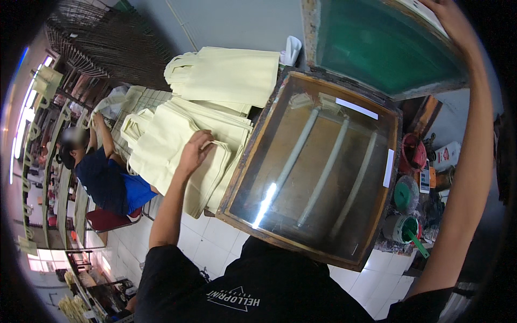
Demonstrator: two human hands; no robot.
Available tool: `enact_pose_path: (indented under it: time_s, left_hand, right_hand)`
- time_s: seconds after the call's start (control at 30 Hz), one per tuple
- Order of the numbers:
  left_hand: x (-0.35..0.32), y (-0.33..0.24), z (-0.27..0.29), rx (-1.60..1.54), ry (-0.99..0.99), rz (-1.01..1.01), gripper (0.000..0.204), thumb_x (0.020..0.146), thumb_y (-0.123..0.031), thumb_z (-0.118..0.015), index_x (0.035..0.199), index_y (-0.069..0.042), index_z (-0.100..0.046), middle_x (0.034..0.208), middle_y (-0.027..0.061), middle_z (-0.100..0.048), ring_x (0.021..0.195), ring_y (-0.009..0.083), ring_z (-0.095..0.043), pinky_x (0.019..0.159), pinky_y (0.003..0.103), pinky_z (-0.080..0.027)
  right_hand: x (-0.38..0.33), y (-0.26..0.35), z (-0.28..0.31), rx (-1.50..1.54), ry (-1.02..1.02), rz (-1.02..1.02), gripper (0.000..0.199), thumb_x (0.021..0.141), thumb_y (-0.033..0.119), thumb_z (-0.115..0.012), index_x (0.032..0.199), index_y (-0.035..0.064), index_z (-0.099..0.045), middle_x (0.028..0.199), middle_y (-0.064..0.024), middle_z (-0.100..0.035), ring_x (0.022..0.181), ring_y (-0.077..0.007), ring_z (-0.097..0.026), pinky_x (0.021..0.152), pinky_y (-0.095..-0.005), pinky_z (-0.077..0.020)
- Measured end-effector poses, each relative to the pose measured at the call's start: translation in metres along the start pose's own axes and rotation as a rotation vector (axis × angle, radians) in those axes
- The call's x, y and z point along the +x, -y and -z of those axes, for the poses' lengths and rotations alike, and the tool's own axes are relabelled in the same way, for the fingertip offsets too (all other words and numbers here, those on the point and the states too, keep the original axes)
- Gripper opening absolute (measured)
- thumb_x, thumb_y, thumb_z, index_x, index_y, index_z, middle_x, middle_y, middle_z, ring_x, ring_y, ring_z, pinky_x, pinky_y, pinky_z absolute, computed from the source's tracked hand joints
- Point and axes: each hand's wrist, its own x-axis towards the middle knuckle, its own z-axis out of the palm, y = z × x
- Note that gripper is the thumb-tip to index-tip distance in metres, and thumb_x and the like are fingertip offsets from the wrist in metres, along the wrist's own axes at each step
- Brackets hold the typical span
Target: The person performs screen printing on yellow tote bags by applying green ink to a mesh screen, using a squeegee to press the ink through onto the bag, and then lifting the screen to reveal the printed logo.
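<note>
My left hand (196, 152) pinches the near corner of the top cream tote bag (161, 137) on a thick stack left of a glass-topped wooden box. Beyond it lies another pile of cream tote bags (229, 75), handles to the left. My right hand (451, 20) grips the upper edge of a screen-printing frame (388, 48) with green mesh. That frame stands tilted up at the far side of the glass-topped box (344, 245). Three pale tubes show under the glass, and two white strips (356, 108) lie at its far and right sides.
Right of the box are a red tub (413, 151), a green-stained container (406, 194) and an ink pot (398, 229) with a green spatula (417, 243). At left, a person in dark blue (102, 177) works beside a wire rack (153, 102). A red chair (105, 219) stands there.
</note>
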Motion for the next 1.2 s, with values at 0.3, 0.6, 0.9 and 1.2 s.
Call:
enact_pose_path:
  time_s: [0.3, 0.6, 0.9, 1.2]
  left_hand:
    - [0.013, 0.024, -0.061, 0.081, 0.158, 0.127, 0.038, 0.089, 0.005, -0.061, 0.126, 0.000, -0.065, 0.145, 0.0179, -0.054, 0.140, 0.0323, -0.046, 0.116, 0.040, -0.039]
    - [0.030, 0.076, 0.004, -0.136, 0.329, 0.389, 0.049, 0.093, -0.005, -0.066, 0.140, 0.001, -0.052, 0.131, 0.0107, -0.060, 0.113, 0.0207, -0.059, 0.092, 0.033, -0.048]
    - [0.171, -0.145, 0.014, -0.511, 0.392, 0.125, 0.024, 0.089, -0.005, -0.061, 0.112, 0.002, -0.063, 0.094, 0.0026, -0.062, 0.085, 0.0124, -0.056, 0.078, 0.028, -0.046]
    - [0.250, -0.221, -0.196, -0.298, 0.684, -0.134, 0.026, 0.085, -0.020, -0.071, 0.101, 0.000, -0.073, 0.089, 0.0186, -0.073, 0.083, 0.0270, -0.067, 0.078, 0.042, -0.051]
  right_hand:
    - [0.003, -0.029, -0.004, 0.069, 0.075, -0.107, 0.040, 0.083, 0.038, -0.075, 0.101, 0.0019, -0.077, 0.098, -0.0242, -0.073, 0.093, -0.0373, -0.071, 0.083, -0.0484, -0.0546]
    - [0.005, -0.022, -0.010, -0.145, 0.123, -0.022, 0.037, 0.086, 0.049, -0.068, 0.111, 0.0238, -0.079, 0.111, -0.0079, -0.076, 0.107, -0.0304, -0.070, 0.094, -0.0496, -0.0503]
    - [0.013, -0.026, -0.017, -0.109, 0.124, -0.029, 0.037, 0.085, 0.047, -0.070, 0.113, 0.0250, -0.078, 0.116, -0.0081, -0.074, 0.110, -0.0289, -0.070, 0.095, -0.0467, -0.0510]
    - [0.006, -0.042, -0.008, 0.032, 0.085, -0.002, 0.038, 0.080, 0.037, -0.076, 0.092, 0.0015, -0.077, 0.091, -0.0247, -0.073, 0.088, -0.0392, -0.071, 0.081, -0.0486, -0.0549]
